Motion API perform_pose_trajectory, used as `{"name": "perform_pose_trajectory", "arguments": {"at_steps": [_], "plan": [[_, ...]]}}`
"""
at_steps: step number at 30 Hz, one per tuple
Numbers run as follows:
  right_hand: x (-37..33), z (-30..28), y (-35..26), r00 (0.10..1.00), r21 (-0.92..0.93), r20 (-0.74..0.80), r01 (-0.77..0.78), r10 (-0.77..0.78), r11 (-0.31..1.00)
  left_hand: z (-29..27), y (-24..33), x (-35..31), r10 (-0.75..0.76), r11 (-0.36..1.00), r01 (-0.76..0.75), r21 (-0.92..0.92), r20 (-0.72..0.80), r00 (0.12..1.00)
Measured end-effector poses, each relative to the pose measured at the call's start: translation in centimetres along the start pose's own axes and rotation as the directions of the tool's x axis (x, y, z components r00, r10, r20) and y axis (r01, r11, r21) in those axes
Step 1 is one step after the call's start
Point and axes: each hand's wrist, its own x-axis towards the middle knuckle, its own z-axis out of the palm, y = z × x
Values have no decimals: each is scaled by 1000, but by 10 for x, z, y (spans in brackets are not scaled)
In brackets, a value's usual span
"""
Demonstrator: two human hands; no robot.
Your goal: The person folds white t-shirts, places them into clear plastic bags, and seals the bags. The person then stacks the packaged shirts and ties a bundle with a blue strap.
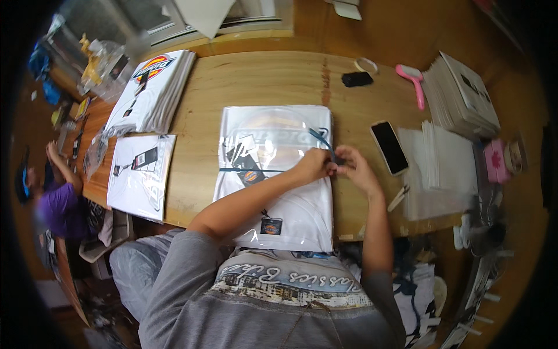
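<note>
In front of me lies a stack of folded white T-shirts in clear plastic (279, 203), with dark hang tags showing through. A dark blue strip (241, 170) runs across the stack, and its loose end (319, 137) sticks up by my fingers. At the stack's right edge, my left hand (313, 165) is closed on the strip. My right hand (357, 172) meets it there, thumb and fingers pinched on the same strip. Just where the strip passes between the fingers is partly hidden.
Left are a pile of folded white T-shirts (152, 96) and one bagged T-shirt (139, 177). Right are a phone (389, 148), a pink-handled lint roller (414, 84), a stack of packed goods (462, 96) and clear bags (447, 163). A person in purple (61, 212) sits far left.
</note>
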Motion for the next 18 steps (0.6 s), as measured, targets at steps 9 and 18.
{"name": "perform_pose_trajectory", "arguments": {"at_steps": [9, 18], "plan": [[-61, 17, -6, 983, -545, -153, -2, -97, 838, 2, 2, 16, -230, 972, 223, 68, 127, 965], [-41, 14, 14, 932, 263, -267, -174, 245, 949, 10, 14, 6, 446, 727, -526, 441, 280, 850]]}}
